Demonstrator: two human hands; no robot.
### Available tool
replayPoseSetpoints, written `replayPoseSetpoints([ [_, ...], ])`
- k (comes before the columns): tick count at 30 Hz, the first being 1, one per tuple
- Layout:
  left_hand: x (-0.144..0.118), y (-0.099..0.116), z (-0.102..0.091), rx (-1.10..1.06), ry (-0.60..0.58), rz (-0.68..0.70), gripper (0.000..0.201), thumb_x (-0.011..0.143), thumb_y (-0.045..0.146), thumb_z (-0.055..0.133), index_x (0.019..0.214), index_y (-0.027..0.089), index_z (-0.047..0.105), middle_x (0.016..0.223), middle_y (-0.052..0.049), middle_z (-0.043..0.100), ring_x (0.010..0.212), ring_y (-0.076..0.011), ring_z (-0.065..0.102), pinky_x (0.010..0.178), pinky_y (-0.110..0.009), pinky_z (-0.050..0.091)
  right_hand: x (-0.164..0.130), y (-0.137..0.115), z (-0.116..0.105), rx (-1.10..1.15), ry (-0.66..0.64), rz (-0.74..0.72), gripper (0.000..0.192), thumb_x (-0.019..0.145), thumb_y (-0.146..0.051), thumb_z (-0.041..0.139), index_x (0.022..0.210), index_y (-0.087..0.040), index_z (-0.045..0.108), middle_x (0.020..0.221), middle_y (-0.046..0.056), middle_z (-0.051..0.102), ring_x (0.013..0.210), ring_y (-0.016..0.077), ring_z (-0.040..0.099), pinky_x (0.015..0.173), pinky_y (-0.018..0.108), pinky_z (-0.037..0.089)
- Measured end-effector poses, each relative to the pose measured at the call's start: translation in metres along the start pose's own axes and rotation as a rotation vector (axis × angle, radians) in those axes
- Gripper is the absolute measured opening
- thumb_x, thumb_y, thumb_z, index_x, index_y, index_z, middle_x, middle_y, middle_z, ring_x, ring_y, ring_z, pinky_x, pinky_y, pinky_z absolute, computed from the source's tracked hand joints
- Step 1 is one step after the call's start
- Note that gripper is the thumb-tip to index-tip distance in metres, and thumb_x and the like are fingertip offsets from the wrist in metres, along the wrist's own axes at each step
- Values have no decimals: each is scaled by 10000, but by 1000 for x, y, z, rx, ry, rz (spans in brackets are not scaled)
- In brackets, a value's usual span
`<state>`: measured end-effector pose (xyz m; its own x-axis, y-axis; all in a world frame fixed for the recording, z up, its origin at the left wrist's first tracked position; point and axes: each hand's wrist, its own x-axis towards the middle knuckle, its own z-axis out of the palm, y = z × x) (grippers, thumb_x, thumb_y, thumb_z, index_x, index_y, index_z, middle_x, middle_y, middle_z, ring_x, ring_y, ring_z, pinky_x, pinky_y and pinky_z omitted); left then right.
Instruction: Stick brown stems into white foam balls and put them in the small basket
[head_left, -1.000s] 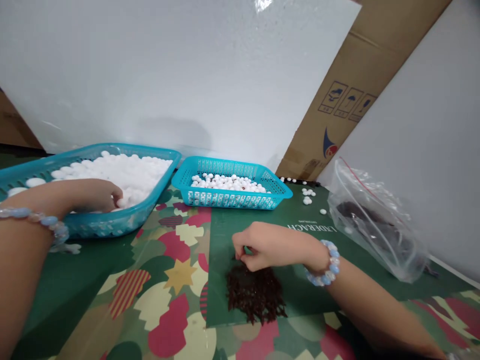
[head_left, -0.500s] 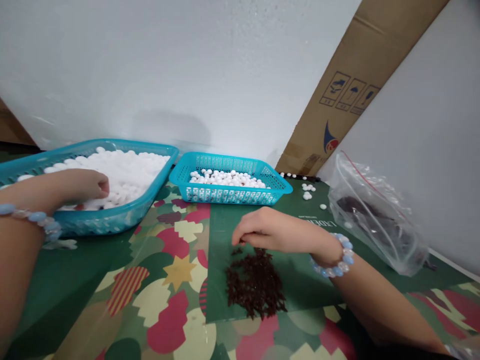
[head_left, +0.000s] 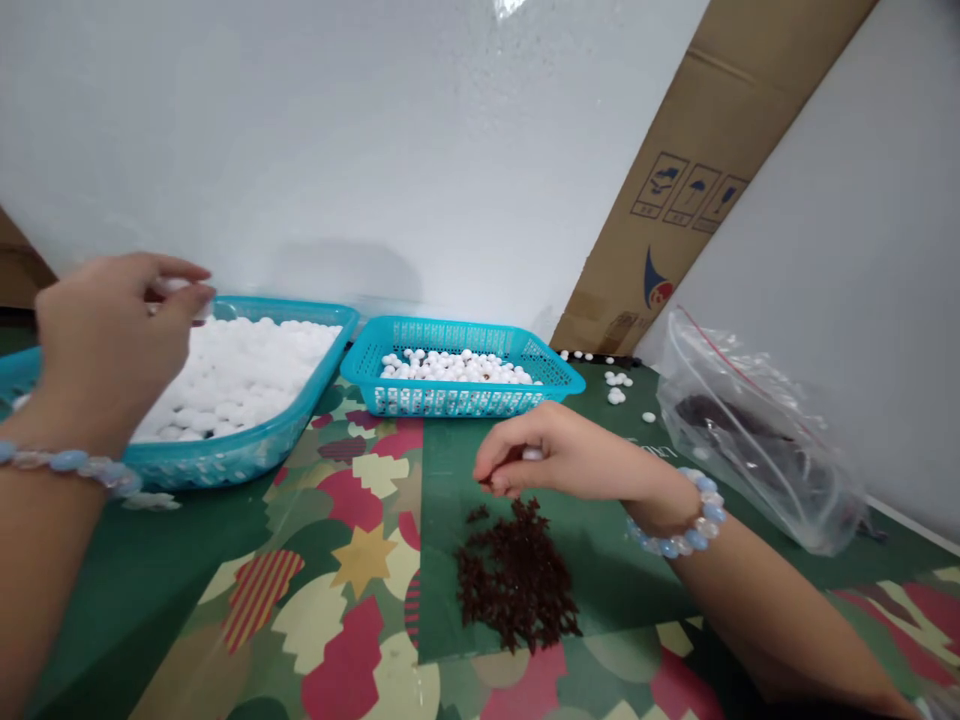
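Observation:
My left hand (head_left: 120, 350) is raised over the large blue basket (head_left: 319, 405), its thumb and fingers pinching a white ball (head_left: 174, 286). Many more small white balls (head_left: 247, 365) fill this basket. On the right, my right hand (head_left: 559, 455) hovers just above a pile of small dark brown, spiky pieces (head_left: 517, 580), thumb and fingertips pressed together. A pale bit shows inside its curled fingers, but what the fingertips hold is too small to make out. One brown piece (head_left: 477, 514) lies slightly apart from the pile.
A smaller blue basket (head_left: 465, 405) with white balls stands behind my right hand. A clear zip bag (head_left: 757, 440) with dark contents lies at the right. Loose white balls (head_left: 619, 380) dot the green patterned table cover (head_left: 360, 640). A cardboard strip (head_left: 675, 200) leans behind.
My left hand has lifted up out of the large basket, and a white ball now shows in its fingers. The right hand stays above the brown pile, its fingers slightly turned.

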<state>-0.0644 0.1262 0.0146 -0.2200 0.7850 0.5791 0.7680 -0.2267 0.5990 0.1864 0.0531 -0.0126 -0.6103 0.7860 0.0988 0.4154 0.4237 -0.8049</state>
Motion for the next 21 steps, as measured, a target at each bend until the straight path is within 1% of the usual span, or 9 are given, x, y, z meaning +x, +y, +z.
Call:
replayPoseSetpoints([
  [1,-6,12,3,-151,69,-7,258,643,299,428,862,175,485,572,19,375,600,-126,410,575,-249,317,0,-1,0,49,26,-7,95,624,-50,469,612,-138,504,526,-46,498,474,24,482,466,132,412],
  [2,-12,24,7,-351,136,-55,186,630,242,458,794,167,505,555,22,394,543,-100,409,524,-223,316,-1,-2,1,99,53,-16,91,621,-55,471,601,-138,503,525,-47,498,471,22,481,464,129,411],
  [3,-17,35,12,-571,107,-91,106,620,191,479,716,158,510,550,22,416,500,-78,403,476,-201,305,-1,-4,1,147,81,-26,89,621,-61,470,594,-139,504,524,-47,498,467,20,480,463,128,411],
  [4,-22,44,16,-806,30,-119,51,606,160,501,658,158,503,561,22,435,483,-62,404,445,-185,292,-1,-5,2,190,113,-41,90,621,-66,467,589,-141,506,523,-47,497,462,19,479,454,126,411],
  [6,-32,59,24,-971,-95,-144,9,618,158,498,618,162,490,565,21,461,445,-46,405,392,-171,275,-2,-9,4,254,195,-87,92,618,-74,468,583,-145,515,529,-47,500,454,20,475,419,120,404],
  [10,-51,76,33,-1073,-291,-196,53,651,176,468,625,148,504,491,26,459,387,-29,395,334,-142,261,-1,-14,7,327,384,-178,98,591,-61,488,582,-150,528,514,-54,498,410,14,444,332,103,347],
  [14,-66,86,37,-1178,-460,-281,53,630,189,498,643,144,522,484,32,484,372,-28,409,324,-124,297,1,-14,10,366,532,-239,110,570,-42,504,572,-150,530,488,-65,491,398,13,432,336,113,334],
  [17,-75,91,38,-1245,-523,-309,53,591,195,535,608,145,530,516,26,519,380,-32,433,322,-112,317,3,-13,12,431,581,-281,113,572,-43,511,558,-154,528,484,-69,490,401,10,432,348,112,343],
  [21,-83,94,39,-1278,-585,-309,76,540,200,579,583,155,534,529,22,541,405,-42,457,333,-102,339,4,-13,15,493,577,-296,115,575,-44,514,557,-157,531,502,-71,497,399,-2,427,349,98,338],
])
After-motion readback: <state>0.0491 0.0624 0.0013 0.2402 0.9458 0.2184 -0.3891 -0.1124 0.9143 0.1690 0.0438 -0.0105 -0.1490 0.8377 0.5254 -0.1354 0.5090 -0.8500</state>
